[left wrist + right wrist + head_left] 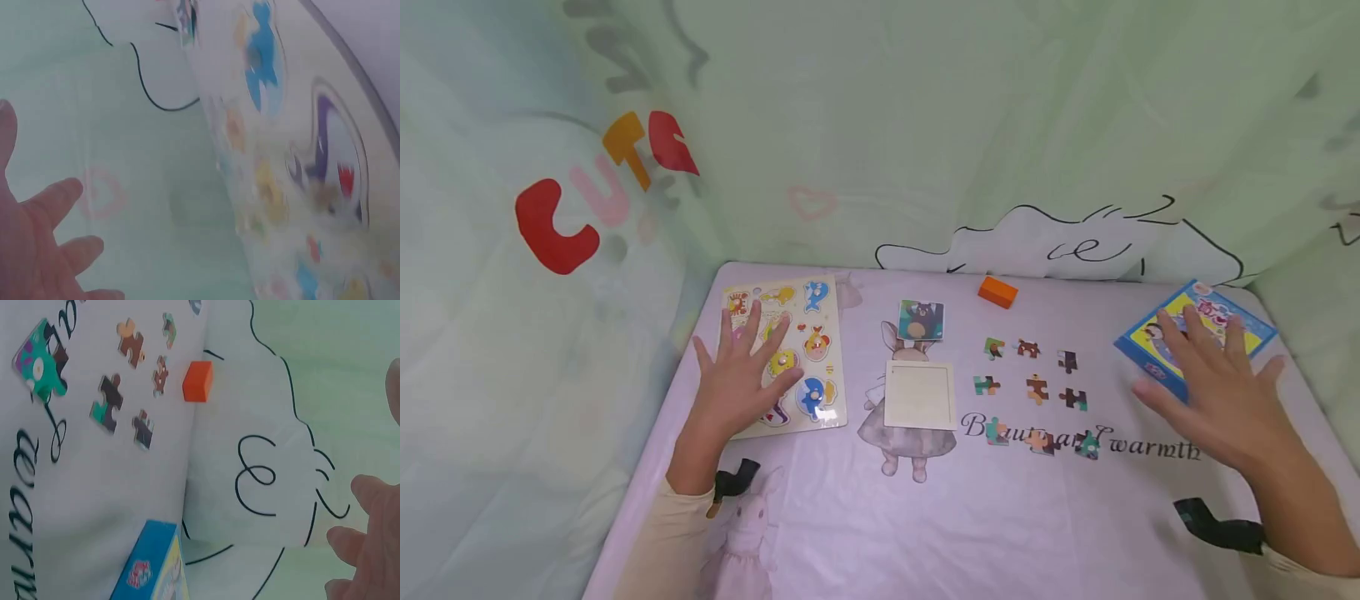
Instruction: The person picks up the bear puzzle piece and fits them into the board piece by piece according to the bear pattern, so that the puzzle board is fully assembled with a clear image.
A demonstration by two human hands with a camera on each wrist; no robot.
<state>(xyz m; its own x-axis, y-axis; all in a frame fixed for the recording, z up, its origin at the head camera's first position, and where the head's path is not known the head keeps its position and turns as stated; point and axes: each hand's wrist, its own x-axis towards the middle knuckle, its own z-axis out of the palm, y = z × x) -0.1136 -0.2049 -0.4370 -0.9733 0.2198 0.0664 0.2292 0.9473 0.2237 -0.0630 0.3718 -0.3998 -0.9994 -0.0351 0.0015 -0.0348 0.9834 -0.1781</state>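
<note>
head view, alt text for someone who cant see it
A person's spread left hand is above a cartoon animal board, the spread right hand above a blue box. Between them on a pale tablecloth lie nine puzzle pieces, a square tray, a bear picture and an orange block.

The left hand (737, 379) is being held, fingers spread, over a sea-animal board (831, 329); the right hand (1225, 392) is being held likewise over a blue box (1213, 310). Contact is proving unclear in both cases. Between them, a pale square tray (920, 396) is lying on the cloth-covered counter (955, 533), a bear picture card (921, 322) sitting just beyond. Nine separate puzzle pieces (1037, 388) are forming three rows right of the tray. An orange block (997, 292) is resting near the far edge.
</note>
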